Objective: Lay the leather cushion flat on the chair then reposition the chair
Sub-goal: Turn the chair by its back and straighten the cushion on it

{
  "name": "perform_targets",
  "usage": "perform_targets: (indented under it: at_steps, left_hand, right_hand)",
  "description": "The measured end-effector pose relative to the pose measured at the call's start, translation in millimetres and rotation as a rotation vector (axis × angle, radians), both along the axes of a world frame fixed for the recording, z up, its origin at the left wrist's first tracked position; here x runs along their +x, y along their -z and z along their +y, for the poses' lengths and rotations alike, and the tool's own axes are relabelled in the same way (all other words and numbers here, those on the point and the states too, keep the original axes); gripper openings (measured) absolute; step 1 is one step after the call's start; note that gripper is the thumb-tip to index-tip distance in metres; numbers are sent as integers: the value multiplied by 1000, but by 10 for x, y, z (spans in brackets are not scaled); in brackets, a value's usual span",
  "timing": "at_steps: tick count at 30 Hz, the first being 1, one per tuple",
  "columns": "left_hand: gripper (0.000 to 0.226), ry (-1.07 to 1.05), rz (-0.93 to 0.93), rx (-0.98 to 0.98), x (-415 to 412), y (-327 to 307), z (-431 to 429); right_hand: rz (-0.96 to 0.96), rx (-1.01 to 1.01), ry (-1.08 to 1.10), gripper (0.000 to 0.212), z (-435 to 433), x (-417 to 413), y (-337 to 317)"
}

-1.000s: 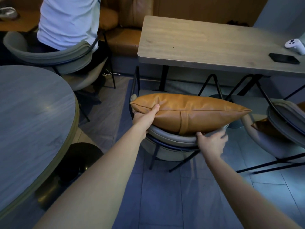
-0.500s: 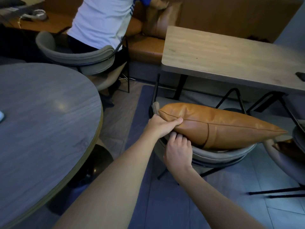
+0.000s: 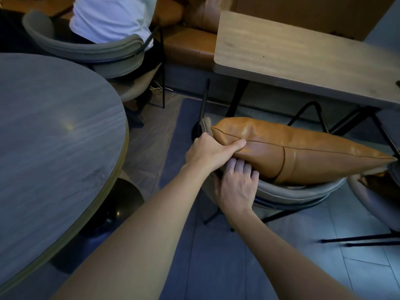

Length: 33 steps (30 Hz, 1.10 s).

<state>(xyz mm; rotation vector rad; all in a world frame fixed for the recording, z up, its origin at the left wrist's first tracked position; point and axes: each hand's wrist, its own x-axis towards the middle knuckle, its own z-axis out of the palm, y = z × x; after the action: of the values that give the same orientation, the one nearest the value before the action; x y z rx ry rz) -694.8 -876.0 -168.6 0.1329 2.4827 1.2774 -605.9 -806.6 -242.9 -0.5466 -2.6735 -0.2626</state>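
Here, in the head view, the tan leather cushion (image 3: 303, 152) lies lengthwise along the curved top of the grey chair's (image 3: 292, 194) backrest, its pointed right corner reaching out past the chair toward a second grey chair (image 3: 372, 204) at the right edge. The left hand (image 3: 211, 151) is clamped on the cushion's left end, thumb pressed along the top seam and fingers tucked under. The right hand (image 3: 234, 189) sits just below it, palm down on the backrest rim, its fingertips pushed under the cushion's lower side; whether it is closed on anything cannot be told. The two hands are close together, nearly touching. A rectangular wooden table (image 3: 303, 53) stands behind the chair, a round grey table (image 3: 54, 135) fills the left, and a person in a white shirt (image 3: 112, 16) sits in another chair beyond it.
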Motion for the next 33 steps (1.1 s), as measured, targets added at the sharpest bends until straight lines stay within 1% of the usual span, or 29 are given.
perform_targets:
  at_steps: [6, 8, 11, 15, 21, 25, 31, 33]
  left_hand:
    - [99, -13, 19, 15, 35, 94, -15]
    - [94, -20, 31, 19, 45, 100, -12]
    - [86, -26, 42, 29, 40, 67, -11]
    - [85, -19, 41, 36, 38, 49, -20]
    - [99, -39, 43, 47, 26, 121, 3]
    - [102, -48, 64, 48, 4, 199, 15]
    - [107, -71, 61, 97, -9, 295, 33]
    - [100, -66, 70, 106, 1, 298, 34]
  right_hand:
    - [37, 36, 0, 48, 30, -8, 45]
    - [54, 45, -9, 45, 38, -8, 55]
    - [53, 44, -10, 47, 39, -10, 57]
    - [48, 42, -4, 48, 34, -11, 54]
    - [46, 29, -2, 51, 36, -8, 60]
    - [35, 10, -4, 53, 28, -5, 51]
    - [41, -14, -6, 50, 21, -7, 34]
    - [31, -20, -6, 51, 18, -6, 27]
